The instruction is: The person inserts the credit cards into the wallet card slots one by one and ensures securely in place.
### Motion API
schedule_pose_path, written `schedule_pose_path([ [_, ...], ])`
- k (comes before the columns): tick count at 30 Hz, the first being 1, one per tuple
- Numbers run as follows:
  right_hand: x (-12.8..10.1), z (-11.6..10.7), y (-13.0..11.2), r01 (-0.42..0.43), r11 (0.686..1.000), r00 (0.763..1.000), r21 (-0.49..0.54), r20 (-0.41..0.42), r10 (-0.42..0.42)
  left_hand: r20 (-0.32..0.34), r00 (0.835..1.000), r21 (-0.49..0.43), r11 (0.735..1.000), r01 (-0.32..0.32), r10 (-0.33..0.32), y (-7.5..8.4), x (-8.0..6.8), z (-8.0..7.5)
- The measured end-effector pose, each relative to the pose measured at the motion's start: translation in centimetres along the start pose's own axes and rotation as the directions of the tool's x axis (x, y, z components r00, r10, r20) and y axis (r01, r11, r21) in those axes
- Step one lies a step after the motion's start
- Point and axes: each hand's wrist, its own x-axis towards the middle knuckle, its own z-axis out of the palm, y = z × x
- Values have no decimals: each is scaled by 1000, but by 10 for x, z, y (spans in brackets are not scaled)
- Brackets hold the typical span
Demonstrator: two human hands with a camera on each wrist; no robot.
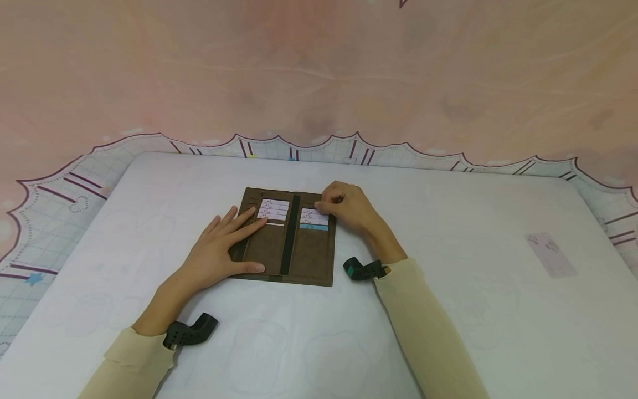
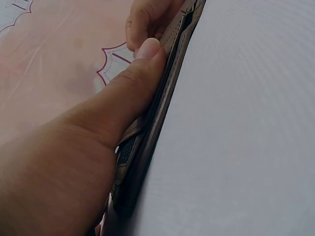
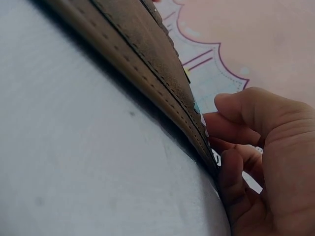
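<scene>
Wallet: a long brown leather wallet (image 1: pixel 288 238) lies opened flat near the middle of the white padded table (image 1: pixel 448 310), its two halves split by a dark spine strip.
Cards: white printed cards (image 1: pixel 273 209) sit stacked in the slots of the left half; more white cards with a light-blue one lowest (image 1: pixel 314 220) fill the right half — their print is too small to read.
Left hand: the left hand (image 1: pixel 224 249) lies spread and flat on the wallet's left half, fingers straight, fingertips reaching the left cards, thumb along the near edge.
Right hand: the right hand (image 1: pixel 346 208) has its fingers curled at the top of the right-hand cards; it seems to pinch a card's edge, though the knuckles hide the exact hold.
Left wrist view: shows only the thumb pressed on the wallet's edge-on rim and the bare table beside it — the cards are out of sight there.
Right wrist view: shows the wallet's stitched edge from below and the curled fingers beside it, with only a sliver of blue card visible.
Far right: a pale, faint rectangular patch (image 1: pixel 550 254) lies on the table, well apart; what it is cannot be made out.
</scene>
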Motion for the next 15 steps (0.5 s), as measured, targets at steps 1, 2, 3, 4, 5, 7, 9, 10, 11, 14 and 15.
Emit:
schedule_pose_path([
  [1,0,0,0,3,1000,1000,5,2,-3,1,1000,1,1000,1,-1,0,0,0],
  [2,0,0,1,7,1000,1000,10,3,-7,3,1000,1,1000,2,-2,0,0,0],
  [3,0,0,1,10,1000,1000,14,4,-11,4,1000,1,1000,4,-4,0,0,0],
  [4,0,1,1,15,1000,1000,20,5,-15,5,1000,2,1000,6,-6,0,0,0],
  [5,0,1,1,18,1000,1000,24,6,-18,5,1000,3,1000,7,-7,0,0,0],
  [7,0,1,1,21,999,1000,30,9,-21,5,1000,3,1000,9,-9,1,0,0],
  [9,0,1,1,17,999,1000,34,12,-18,3,1000,3,1000,8,-8,1,-1,-1],
  [10,0,1,1,14,999,1000,35,14,-14,2,1000,2,1000,7,-7,2,-1,-1],
  [11,0,1,1,9,999,1000,37,16,-10,2,1000,1,1000,8,-8,2,-1,-1],
  [14,0,0,1,1,999,1000,39,19,-2,2,1000,-4,1000,9,-9,3,-1,-1],
  [15,0,0,1,-1,999,1000,40,22,0,2,1000,-5,1000,10,-10,3,-1,-1],
])
